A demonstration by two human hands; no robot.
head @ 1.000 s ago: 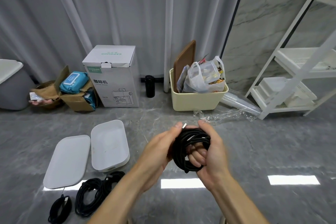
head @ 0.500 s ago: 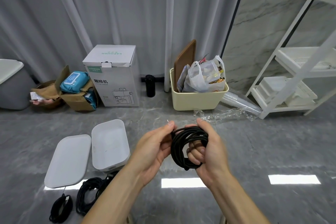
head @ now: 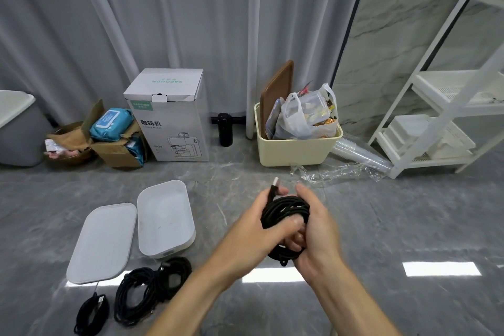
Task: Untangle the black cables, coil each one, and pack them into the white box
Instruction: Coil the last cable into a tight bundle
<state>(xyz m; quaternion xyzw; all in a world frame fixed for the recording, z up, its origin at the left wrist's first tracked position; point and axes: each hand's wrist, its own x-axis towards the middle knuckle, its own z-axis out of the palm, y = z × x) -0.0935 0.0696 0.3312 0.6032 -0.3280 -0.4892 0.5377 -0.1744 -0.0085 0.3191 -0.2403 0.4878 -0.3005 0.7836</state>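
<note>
While both hands clamp coiled black cable (head: 285, 215), left hand (head: 255, 229) pinches plug end, right hand (head: 313, 226) wraps loops; light, springy, so hold across bundle.

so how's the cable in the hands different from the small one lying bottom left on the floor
The held cable is off the floor, gripped by the left hand and right hand; the small floor cable lies untouched. The held cable's coil is thicker, the floor cable's slimmer. The held cable's plug sticks up. Both are black and coiled.
</note>
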